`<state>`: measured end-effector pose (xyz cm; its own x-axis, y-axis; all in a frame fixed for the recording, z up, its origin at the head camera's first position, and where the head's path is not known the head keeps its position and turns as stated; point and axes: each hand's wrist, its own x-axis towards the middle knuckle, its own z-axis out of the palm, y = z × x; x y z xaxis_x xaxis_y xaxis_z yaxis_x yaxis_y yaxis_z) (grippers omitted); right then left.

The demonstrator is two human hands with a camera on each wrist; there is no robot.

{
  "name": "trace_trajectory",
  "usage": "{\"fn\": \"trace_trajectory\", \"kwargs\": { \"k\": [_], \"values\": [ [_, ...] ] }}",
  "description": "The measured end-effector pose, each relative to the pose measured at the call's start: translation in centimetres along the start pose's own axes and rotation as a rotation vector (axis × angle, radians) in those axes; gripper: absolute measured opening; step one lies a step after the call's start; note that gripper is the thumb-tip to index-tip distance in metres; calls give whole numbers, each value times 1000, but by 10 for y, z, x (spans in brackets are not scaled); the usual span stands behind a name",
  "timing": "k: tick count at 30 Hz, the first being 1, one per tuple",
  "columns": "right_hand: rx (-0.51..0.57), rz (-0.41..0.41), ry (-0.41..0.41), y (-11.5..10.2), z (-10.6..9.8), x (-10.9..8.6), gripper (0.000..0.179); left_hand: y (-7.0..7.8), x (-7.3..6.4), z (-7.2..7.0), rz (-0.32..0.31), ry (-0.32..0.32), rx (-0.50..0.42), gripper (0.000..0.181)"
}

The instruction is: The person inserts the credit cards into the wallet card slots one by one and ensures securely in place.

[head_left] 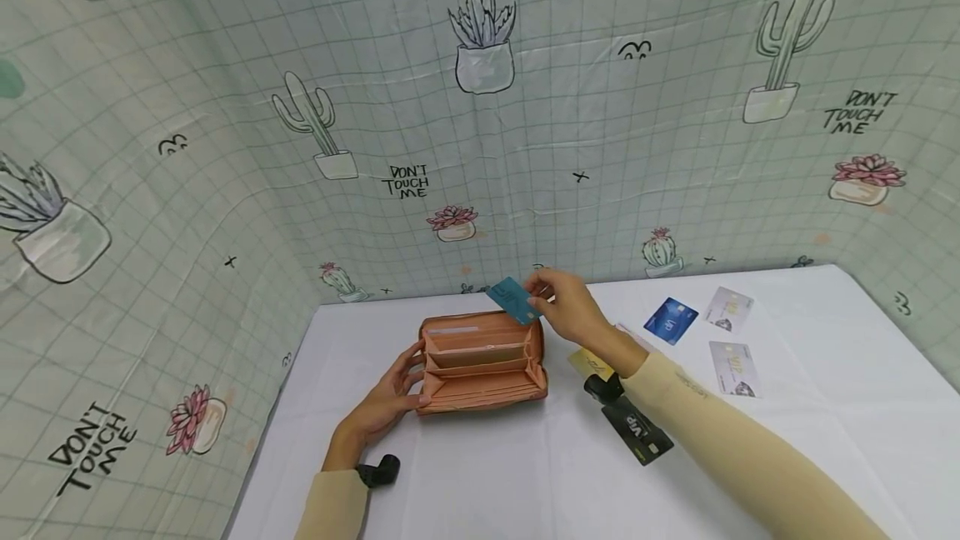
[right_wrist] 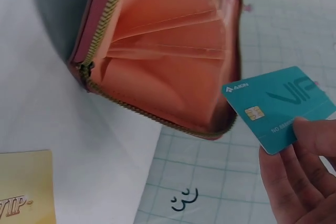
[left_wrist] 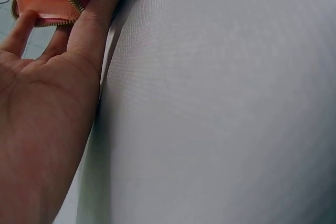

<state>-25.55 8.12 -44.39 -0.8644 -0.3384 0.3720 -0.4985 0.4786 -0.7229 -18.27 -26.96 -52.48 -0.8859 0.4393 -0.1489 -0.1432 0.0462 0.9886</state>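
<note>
An orange zip wallet (head_left: 480, 382) stands unzipped on the white table, its pleated compartments spread toward me. My left hand (head_left: 388, 400) grips its left end, thumb at the front corner and fingers along the side; the left wrist view has the thumb (left_wrist: 97, 24) against the wallet's outer face. Over the wallet's back right corner, my right hand (head_left: 566, 302) pinches a teal VIP card (head_left: 512, 298) between thumb and fingers. In the right wrist view the card's chip and lettering face the camera, and one corner is close to the zipped edge of the wallet (right_wrist: 173, 87).
Right of the wallet lie a yellow card (head_left: 588, 362), partly under the right wrist, and a black VIP card (head_left: 637, 432). Farther right are a blue card (head_left: 671, 320) and two silver cards, one behind (head_left: 727, 309) and one in front (head_left: 733, 367). A cactus-print cloth (head_left: 555, 148) hangs behind the table.
</note>
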Motion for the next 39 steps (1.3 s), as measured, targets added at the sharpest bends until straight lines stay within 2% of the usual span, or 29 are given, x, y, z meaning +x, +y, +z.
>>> {"fn": "trace_trajectory", "kwargs": {
  "k": [13,22,31,39],
  "values": [
    [-144,-53,-13,10,13,1,15,-1,2,2,-9,14,8,100],
    [-241,-160,-82,10,14,8,18,-1,1,2,-5,21,23,100],
    [-354,-201,-180,4,20,12,15,-1,1,1,-6,19,16,101],
    [-407,-256,-200,5,23,15,16,-2,0,0,-1,16,9,102]
  ]
}}
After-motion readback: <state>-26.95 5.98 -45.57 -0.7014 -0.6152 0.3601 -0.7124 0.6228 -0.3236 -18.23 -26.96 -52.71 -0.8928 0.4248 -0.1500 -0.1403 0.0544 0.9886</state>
